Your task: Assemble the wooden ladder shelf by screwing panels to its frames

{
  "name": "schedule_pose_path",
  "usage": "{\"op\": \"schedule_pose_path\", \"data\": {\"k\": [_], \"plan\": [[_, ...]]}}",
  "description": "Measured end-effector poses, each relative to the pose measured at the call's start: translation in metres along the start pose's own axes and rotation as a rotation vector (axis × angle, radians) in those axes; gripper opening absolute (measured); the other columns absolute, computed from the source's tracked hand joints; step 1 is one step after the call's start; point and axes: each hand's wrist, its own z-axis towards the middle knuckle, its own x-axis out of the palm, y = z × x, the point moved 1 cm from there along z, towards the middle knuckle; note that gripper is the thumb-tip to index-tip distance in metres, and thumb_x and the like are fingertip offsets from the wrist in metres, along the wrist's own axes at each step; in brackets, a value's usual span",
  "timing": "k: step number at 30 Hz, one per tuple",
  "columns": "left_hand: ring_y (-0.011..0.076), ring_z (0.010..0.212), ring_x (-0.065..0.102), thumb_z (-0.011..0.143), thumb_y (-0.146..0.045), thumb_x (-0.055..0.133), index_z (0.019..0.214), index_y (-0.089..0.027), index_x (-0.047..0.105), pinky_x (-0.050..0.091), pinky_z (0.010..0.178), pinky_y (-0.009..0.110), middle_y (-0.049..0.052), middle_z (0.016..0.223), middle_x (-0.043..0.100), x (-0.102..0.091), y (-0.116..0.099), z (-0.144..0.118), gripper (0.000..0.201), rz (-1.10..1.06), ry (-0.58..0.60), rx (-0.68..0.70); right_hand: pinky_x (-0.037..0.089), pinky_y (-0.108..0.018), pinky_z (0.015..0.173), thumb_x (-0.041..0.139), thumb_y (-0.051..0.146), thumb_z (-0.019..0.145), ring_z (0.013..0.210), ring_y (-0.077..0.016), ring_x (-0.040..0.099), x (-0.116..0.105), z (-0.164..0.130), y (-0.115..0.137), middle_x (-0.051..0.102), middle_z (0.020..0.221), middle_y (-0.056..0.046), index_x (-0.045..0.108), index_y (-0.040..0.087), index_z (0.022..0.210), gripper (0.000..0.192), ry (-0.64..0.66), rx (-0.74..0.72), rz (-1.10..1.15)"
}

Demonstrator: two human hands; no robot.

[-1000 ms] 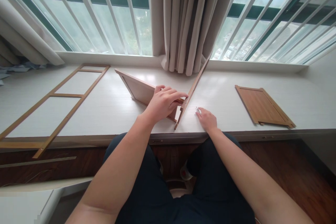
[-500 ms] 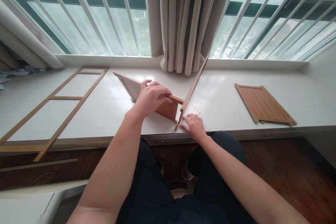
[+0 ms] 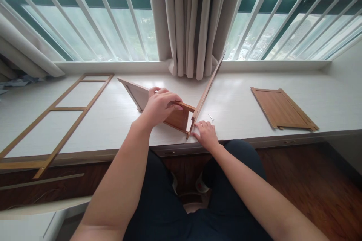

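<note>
The fingers (image 3: 172, 102) of the left hand (image 3: 160, 106) are curled over the top edge of a standing wooden panel (image 3: 177, 118), which is gripped from above with the thumb hidden behind it. The fingers (image 3: 200, 124) of the right hand (image 3: 206, 134) are bent and pressed against the foot of a second, tilted panel (image 3: 206, 90); whether anything is pinched between them cannot be told. The tilted panel is seen edge-on, and the near end of the standing panel is butted against it close to the counter's front edge, so that a corner is formed between the two hands. The far end of the tilted panel is reached up toward the curtain (image 3: 192, 22).

A small metal screw (image 3: 210, 116) is seen just right of the tilted panel, lying apart from the right hand. Well to the right of the tilted panel, a flat wooden panel (image 3: 283, 109) is laid on the white counter (image 3: 113, 113). Well to the left of it, an open wooden frame (image 3: 53, 118) with cross-rails is laid flat, its near end jutting past the counter's edge. Behind the tilted panel, the barred window (image 3: 98, 19) is seen.
</note>
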Motion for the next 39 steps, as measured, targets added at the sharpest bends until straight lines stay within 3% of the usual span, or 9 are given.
{"op": "schedule_pose_path", "data": {"k": [13,17,20,23,25,27,34,36,39], "plan": [[0.0274,0.132,0.057,0.093,-0.038,0.069,0.127,-0.029,0.067,0.02,0.125,0.054,0.005,0.129,0.071,-0.011,-0.005,-0.014,0.035,0.078,-0.116,0.034,0.04,-0.042,0.097,0.065,0.037,0.097,0.112,-0.0303,0.055,0.002,-0.01,-0.007,0.069,0.118,-0.013,0.072,0.02,0.114,0.026,-0.126,0.075,0.442],[0.0244,0.119,0.06,0.097,-0.036,0.063,0.118,-0.026,0.068,0.046,0.108,0.042,0.008,0.122,0.067,-0.008,-0.024,-0.051,0.024,-0.028,-0.539,-0.199,0.047,-0.035,0.088,0.057,0.04,0.098,0.089,-0.0219,0.06,0.0,-0.012,-0.016,0.07,0.099,-0.009,0.071,0.018,0.097,0.027,-0.277,0.189,0.735],[0.0177,0.089,0.062,0.101,-0.033,0.052,0.106,-0.022,0.063,0.053,0.085,0.033,0.004,0.098,0.064,0.032,-0.059,-0.098,0.016,-0.33,-0.863,-0.58,0.046,-0.03,0.069,0.055,0.051,0.096,0.069,-0.0171,0.055,0.003,-0.009,-0.016,0.063,0.075,-0.003,0.067,0.018,0.083,0.037,-0.436,0.361,0.973],[0.0178,0.087,0.063,0.096,-0.029,0.057,0.098,-0.02,0.064,0.052,0.083,0.031,0.003,0.09,0.063,0.097,-0.111,-0.132,0.011,-0.664,-0.511,-0.77,0.033,-0.026,0.049,0.046,0.062,0.096,0.047,-0.0117,0.036,0.007,-0.005,-0.005,0.037,0.051,0.008,0.049,0.023,0.068,0.048,-0.61,0.554,1.216],[0.0203,0.1,0.064,0.091,-0.021,0.058,0.103,-0.02,0.065,0.052,0.091,0.034,0.007,0.106,0.065,0.133,-0.144,-0.141,0.013,-0.801,-0.261,-0.723,0.025,-0.025,0.04,0.034,0.064,0.098,0.04,-0.0098,0.023,0.008,-0.004,0.006,0.021,0.048,0.012,0.033,0.027,0.065,0.049,-0.714,0.663,1.374],[0.0222,0.11,0.061,0.087,-0.015,0.059,0.104,-0.021,0.064,0.05,0.097,0.036,0.008,0.114,0.062,0.152,-0.17,-0.145,0.019,-0.791,-0.174,-0.672,0.021,-0.025,0.036,0.03,0.063,0.098,0.037,-0.0091,0.017,0.006,-0.005,0.013,0.016,0.046,0.013,0.023,0.028,0.067,0.047,-0.79,0.743,1.511],[0.0207,0.084,0.059,0.081,-0.01,0.059,0.088,-0.022,0.058,0.05,0.078,0.037,0.006,0.093,0.062,0.146,-0.212,-0.176,0.014,-0.811,0.119,-0.689,0.018,-0.022,0.033,0.05,0.042,0.088,0.034,-0.0068,0.016,-0.011,-0.027,0.008,0.019,0.042,0.013,0.023,0.027,0.064,0.039,-0.864,0.868,1.802],[0.0249,0.094,0.06,0.077,-0.009,0.064,0.085,-0.023,0.059,0.052,0.087,0.042,0.009,0.097,0.063,0.146,-0.216,-0.179,0.017,-0.773,0.068,-0.682,0.017,-0.022,0.033,0.053,0.036,0.085,0.033,-0.0064,0.017,-0.015,-0.037,0.019,0.022,0.041,0.013,0.025,0.026,0.062,0.037,-0.822,0.869,1.851],[0.0309,0.119,0.056,0.071,-0.008,0.071,0.115,-0.026,0.066,0.05,0.107,0.047,0.019,0.122,0.062,0.148,-0.218,-0.186,0.048,-0.645,-0.063,-0.73,0.018,-0.024,0.033,0.056,0.029,0.08,0.032,-0.007,0.02,-0.017,-0.053,0.041,0.026,0.04,0.011,0.029,0.025,0.058,0.035,-0.645,0.838,1.923]]}}
